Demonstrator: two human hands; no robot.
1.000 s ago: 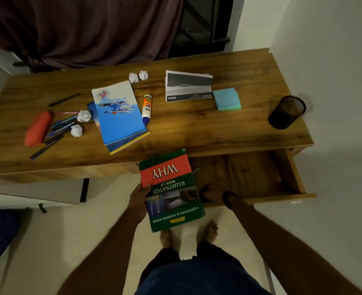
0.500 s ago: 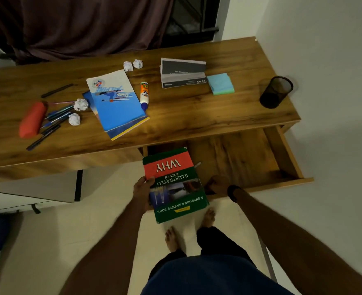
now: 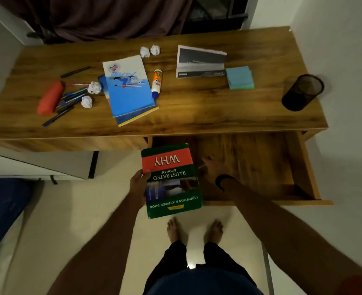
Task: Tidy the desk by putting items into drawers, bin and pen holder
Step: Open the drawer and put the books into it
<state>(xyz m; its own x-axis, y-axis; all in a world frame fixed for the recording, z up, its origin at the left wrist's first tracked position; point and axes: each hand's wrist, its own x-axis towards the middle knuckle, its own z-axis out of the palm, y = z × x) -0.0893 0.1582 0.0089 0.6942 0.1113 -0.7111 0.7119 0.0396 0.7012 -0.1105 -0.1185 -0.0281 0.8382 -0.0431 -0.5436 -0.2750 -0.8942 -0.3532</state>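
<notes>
Since the earlier frame, the right hand (image 3: 213, 167) has been moved off the drawer's front edge and into the open drawer (image 3: 303, 167), while the book (image 3: 170, 180) has been kept in much the same place in the left hand (image 3: 138, 184).

Item: book, thick, green and red cover, title "WHY". Location: held at its left edge over the drawer's front left corner, partly over the floor, not yet laid down. Grip: left thumb pressed on the cover, fingers hidden beneath, so the book is pinched. Right hand: fingers spread flat and relaxed inside the drawer, just beside the book's right edge, nothing held so far as can be told.

Handling, judged: stiff and fairly heavy, likely to sag or twist when held by one edge; support under the spine or from both sides would be preferred. Glossy cover, possibly slippery.

Obstruction: the right hand lies where the book would be lowered and would need to be withdrawn or slid beneath it.

Other items on the desk (image 3: 197, 116): blue notebooks (image 3: 129, 92), glue bottle (image 3: 156, 84), grey booklet (image 3: 199, 62), blue sticky notes (image 3: 239, 77), black mesh pen holder (image 3: 301, 92), red pouch (image 3: 50, 97), loose pens (image 3: 67, 103), crumpled paper balls (image 3: 94, 87). None of these is in the way of the drawer.
</notes>
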